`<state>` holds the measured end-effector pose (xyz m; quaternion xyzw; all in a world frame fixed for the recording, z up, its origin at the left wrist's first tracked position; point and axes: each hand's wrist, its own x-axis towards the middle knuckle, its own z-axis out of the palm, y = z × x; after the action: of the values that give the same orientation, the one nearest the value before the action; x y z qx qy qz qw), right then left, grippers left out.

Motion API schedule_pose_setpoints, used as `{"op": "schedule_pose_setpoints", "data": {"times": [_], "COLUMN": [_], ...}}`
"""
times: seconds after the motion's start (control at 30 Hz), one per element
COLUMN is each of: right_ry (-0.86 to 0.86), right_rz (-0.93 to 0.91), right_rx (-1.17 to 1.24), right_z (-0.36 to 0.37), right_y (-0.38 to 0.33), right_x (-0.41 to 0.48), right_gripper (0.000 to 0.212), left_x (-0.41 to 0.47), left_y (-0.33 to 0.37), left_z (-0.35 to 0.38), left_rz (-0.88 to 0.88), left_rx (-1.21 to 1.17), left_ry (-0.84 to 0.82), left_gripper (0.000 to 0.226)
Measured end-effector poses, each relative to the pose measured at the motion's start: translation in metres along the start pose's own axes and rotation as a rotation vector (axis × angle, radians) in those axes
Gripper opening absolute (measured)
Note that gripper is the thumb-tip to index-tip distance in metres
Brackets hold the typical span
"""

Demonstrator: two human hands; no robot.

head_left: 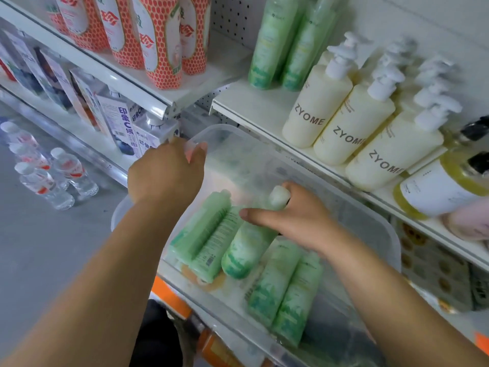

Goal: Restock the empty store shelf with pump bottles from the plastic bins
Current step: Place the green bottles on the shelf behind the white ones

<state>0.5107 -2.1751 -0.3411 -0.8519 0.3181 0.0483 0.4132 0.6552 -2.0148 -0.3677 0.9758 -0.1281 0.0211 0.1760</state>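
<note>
A clear plastic bin (370, 223) sits below the white shelf (254, 107), with several green bottles lying inside. My left hand (166, 173) grips the bin's far left rim. My right hand (296, 221) reaches into the bin and curls round the neck of one green bottle (246, 250) in the middle. Two green bottles (203, 234) lie to its left and two more (285, 290) to its right. On the shelf two upright green bottles (280, 41) stand at the back left, beside rows of cream ZYOME pump bottles (317, 102).
Red-and-white patterned bottles (156, 41) fill the upper left shelf, with boxed goods (119, 120) below. Several water bottles (53, 176) stand on the grey floor at left. A yellow-liquid bottle with black cap (444, 186) stands on the shelf at right. Bare shelf lies in front of the green bottles.
</note>
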Motion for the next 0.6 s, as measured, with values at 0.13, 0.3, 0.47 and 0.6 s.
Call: {"op": "schedule_pose_setpoints", "data": {"times": [0.13,0.3,0.47,0.6], "right_ry": [0.134,0.28,0.291,0.308], "right_rz": [-0.136,-0.243,-0.341,-0.399], "right_rx": [0.052,-0.01,-0.016,-0.096], "right_z": [-0.026,-0.048,-0.072,-0.096], "right_y": [-0.028,-0.075,-0.125,-0.167], "right_x": [-0.017,-0.01,0.001,0.018], "right_gripper": [0.057,0.058,0.061,0.069], "left_x": [-0.002,-0.005,-0.007,-0.007], "left_y": [-0.001,-0.002,-0.003,-0.002], "left_z": [-0.003,-0.006,-0.006,-0.005], "left_rz": [-0.033,-0.036,-0.006,0.018], "left_rx": [-0.05,-0.069,-0.078,-0.049], "left_ry": [-0.006,0.002,0.021,-0.005], "left_gripper": [0.053,0.055,0.055,0.053]}}
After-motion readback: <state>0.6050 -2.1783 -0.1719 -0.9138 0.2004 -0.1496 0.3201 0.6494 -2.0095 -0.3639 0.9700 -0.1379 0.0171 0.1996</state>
